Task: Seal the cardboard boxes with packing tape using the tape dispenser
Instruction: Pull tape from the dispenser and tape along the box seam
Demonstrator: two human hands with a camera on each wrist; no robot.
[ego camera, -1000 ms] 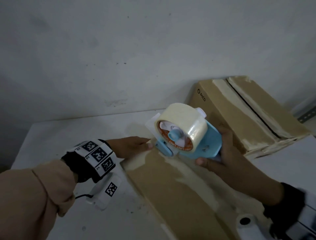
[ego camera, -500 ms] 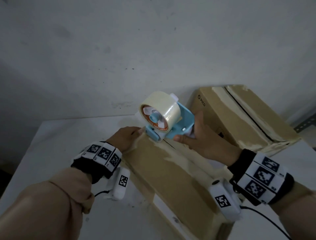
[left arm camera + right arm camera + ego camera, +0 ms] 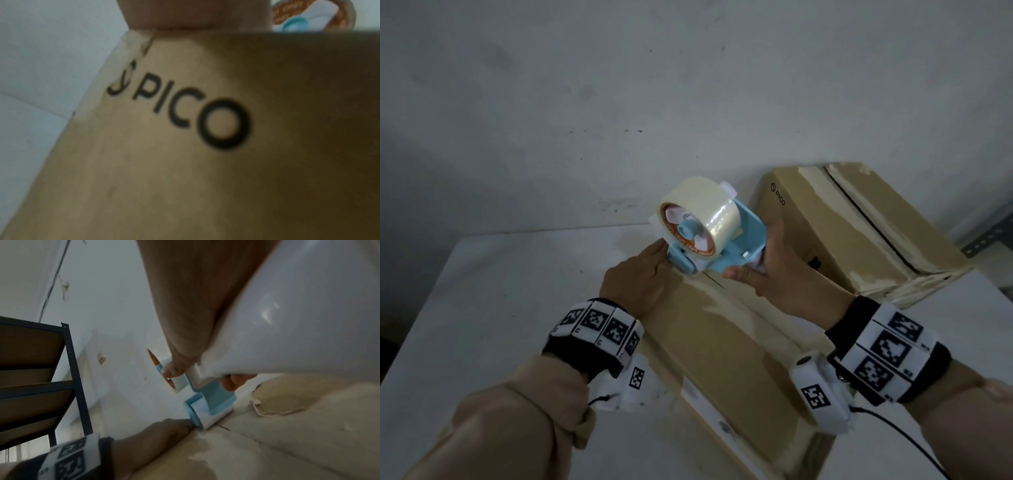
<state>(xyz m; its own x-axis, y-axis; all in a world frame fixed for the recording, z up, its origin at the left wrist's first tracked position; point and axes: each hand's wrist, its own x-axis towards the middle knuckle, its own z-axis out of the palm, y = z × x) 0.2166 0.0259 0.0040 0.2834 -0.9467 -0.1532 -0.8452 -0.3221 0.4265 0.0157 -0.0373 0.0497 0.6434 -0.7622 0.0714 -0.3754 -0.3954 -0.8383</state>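
Observation:
A long cardboard box (image 3: 726,346) lies diagonally in front of me, with old tape along its top seam. A blue tape dispenser (image 3: 726,246) with a clear tape roll (image 3: 709,219) sits with its roller on the box's far end. My right hand (image 3: 774,274) grips its white handle (image 3: 308,321). My left hand (image 3: 637,277) lies on the box's far left corner, and its fingers reach the roller (image 3: 203,420); the fingertips are hidden. The left wrist view shows the box's printed side (image 3: 185,146) and the heel of my left hand (image 3: 195,14).
A second cardboard box (image 3: 859,236) with a taped, split top seam stands at the back right against the wall. Both boxes rest on a white table (image 3: 500,308). A dark metal shelf (image 3: 41,369) stands off to one side.
My right hand carried the dispenser from mid-box to the far end. My left hand moved from beside the box onto its far corner. Over the last half second little has moved.

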